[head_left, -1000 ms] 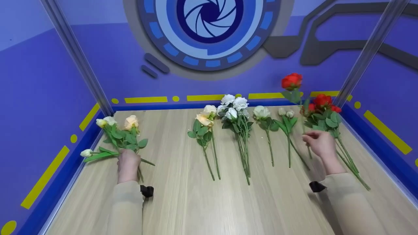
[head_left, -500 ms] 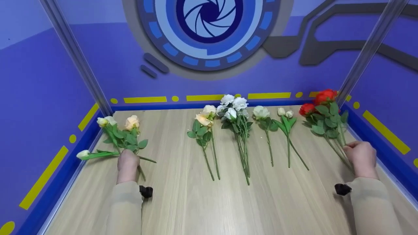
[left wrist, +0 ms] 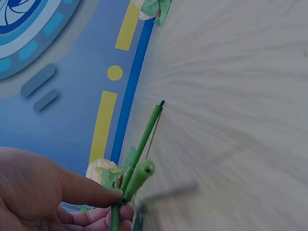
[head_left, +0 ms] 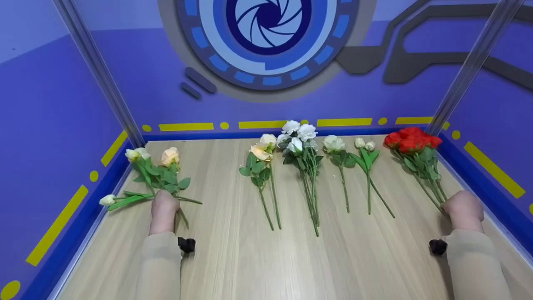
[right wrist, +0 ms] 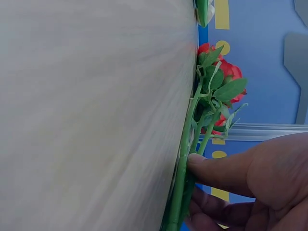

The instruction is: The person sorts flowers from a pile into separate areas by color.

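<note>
At the left, my left hand (head_left: pixel 165 206) grips the crossing stems of a small bunch. In it are a peach rose (head_left: pixel 170 157), a white tulip (head_left: pixel 107 200) pointing left and pale blooms (head_left: pixel 136 154) at the back. The left wrist view shows thumb and fingers pinching the green stems (left wrist: pixel 139 149), cut ends outward. On the right, my right hand (head_left: pixel 463 208) holds the stems of several red roses (head_left: pixel 412 140) low over the table. Its thumb (right wrist: pixel 207 166) presses against the green stems (right wrist: pixel 180 185), the other fingers curled behind them.
Between the hands, two peach roses (head_left: pixel 261 153), a bunch of white flowers (head_left: pixel 307 132), a single white rose (head_left: pixel 333 143) and white tulips (head_left: pixel 365 145) lie in a row on the wooden table (head_left: pixel 250 258). Blue-purple panels (head_left: pixel 125 83) wall in the back and sides.
My right hand has carried a red rose rightward and down to the other red roses, then drawn slightly nearer; their blooms now sit close together. My left hand has barely shifted.
</note>
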The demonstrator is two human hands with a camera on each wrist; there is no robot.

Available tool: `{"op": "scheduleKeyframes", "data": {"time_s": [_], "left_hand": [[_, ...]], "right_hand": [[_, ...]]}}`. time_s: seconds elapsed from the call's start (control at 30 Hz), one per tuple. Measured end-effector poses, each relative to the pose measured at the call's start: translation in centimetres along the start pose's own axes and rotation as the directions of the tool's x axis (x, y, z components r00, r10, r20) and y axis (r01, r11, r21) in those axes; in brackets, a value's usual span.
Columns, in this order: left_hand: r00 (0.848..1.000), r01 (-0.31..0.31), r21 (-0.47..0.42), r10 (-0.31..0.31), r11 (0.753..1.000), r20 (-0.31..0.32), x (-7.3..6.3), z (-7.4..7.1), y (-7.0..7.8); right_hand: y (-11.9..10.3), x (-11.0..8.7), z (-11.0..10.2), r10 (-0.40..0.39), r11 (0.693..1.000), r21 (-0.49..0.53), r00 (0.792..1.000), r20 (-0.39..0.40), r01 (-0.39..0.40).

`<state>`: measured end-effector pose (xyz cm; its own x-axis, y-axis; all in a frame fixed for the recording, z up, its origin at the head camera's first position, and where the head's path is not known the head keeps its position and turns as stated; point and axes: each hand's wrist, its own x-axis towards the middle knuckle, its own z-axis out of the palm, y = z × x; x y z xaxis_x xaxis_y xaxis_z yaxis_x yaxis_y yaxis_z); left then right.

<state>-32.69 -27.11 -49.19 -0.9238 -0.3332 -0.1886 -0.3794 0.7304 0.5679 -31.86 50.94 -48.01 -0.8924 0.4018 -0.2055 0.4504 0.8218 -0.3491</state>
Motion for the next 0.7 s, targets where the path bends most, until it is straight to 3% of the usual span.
{"op": "scheduleKeyframes", "data": {"time_s": [0.3,0.53,0.7], "left_hand": [[0.999,0.017,-0.042,-0.015,0.999,0.05,-0.3,-0.8,0.4],[0.999,0.008,-0.094,-0.005,0.996,0.033,-0.1,-1.1,0.7],[0.999,0.034,-0.246,-0.024,0.969,0.042,-0.1,-0.6,1.2]], "right_hand": [[-0.2,-0.3,0.1,-0.017,1.0,-0.006,1.0,0.004,0.017],[-0.6,-0.3,0.0,0.042,0.999,-0.009,0.999,0.032,-0.042],[-1.1,-0.7,-0.2,0.03,0.999,0.028,0.998,-0.051,-0.029]]}}
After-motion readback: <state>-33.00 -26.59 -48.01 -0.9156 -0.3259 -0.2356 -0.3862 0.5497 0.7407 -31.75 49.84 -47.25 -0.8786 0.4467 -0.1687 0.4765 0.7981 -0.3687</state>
